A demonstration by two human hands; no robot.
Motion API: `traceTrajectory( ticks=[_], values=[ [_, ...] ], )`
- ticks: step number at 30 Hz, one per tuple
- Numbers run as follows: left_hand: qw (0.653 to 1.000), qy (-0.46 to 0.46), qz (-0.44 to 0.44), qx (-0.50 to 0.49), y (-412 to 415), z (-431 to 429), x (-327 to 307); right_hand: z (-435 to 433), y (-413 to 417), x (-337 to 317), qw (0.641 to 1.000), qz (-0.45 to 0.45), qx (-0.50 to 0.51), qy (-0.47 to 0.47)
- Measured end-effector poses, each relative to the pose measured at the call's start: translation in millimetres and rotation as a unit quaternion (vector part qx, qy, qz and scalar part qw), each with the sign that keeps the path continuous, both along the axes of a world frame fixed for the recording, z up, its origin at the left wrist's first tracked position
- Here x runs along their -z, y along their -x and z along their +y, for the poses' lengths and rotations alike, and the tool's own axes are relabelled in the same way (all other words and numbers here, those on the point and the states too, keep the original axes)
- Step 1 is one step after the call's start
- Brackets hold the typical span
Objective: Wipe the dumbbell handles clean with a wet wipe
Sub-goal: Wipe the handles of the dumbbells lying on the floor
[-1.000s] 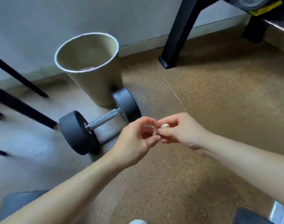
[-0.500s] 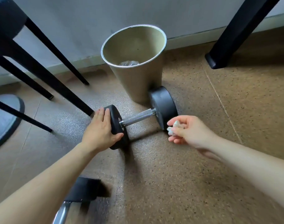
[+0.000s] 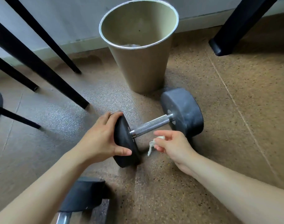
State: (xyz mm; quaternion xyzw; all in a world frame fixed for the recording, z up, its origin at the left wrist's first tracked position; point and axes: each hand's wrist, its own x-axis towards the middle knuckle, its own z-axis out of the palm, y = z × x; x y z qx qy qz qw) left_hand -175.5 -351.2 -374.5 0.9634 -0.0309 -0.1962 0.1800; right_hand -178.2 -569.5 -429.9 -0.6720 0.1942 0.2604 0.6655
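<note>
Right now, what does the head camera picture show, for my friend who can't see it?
A person's left hand grips one end plate of a dumbbell lying on a speckled floor, while the right hand pinches a small white wet wipe close to its metal handle. A tan bin stands behind the dumbbell.

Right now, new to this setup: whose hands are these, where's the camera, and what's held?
No machine: a person's two bare hands, filmed from one head-worn camera looking down. The left hand grips one round black end of the dumbbell lying on the speckled brown floor. The right hand pinches a crumpled white wet wipe near the knurled metal handle, apparently not touching it. A tall beige bin stands behind. Part of another dumbbell shows at the bottom edge.
</note>
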Motion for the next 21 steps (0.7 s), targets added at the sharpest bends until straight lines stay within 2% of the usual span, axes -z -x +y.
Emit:
traceTrajectory(
  ticks=[4, 9, 11, 14, 17, 19, 21],
  values=[
    [0.99, -0.118, -0.063, 0.051, 15, -8, 4, 20, 9, 17, 0.984, -0.049, 0.17, 0.006],
    [0.987, -0.132, -0.079, 0.054, 15, -8, 5, 47, 5, 31, 0.951, -0.097, 0.291, -0.042],
    [0.986, -0.129, -0.09, 0.056, 16, -6, 5, 53, 0, 39, 0.94, -0.13, 0.314, 0.024],
    [0.982, -0.147, -0.102, 0.061, 19, -5, 8, 61, -7, 46, 0.921, -0.132, 0.349, 0.112],
    [0.977, -0.168, -0.109, 0.07, 23, -7, 11, 71, 0, 46, 0.919, -0.167, 0.315, 0.167],
    [0.976, -0.167, -0.118, 0.071, 27, -7, 15, 70, 9, 46, 0.913, -0.246, 0.242, 0.216],
    [0.976, -0.161, -0.133, 0.065, 30, -7, 19, 58, 2, 46, 0.886, -0.322, 0.177, 0.282]
  ],
)
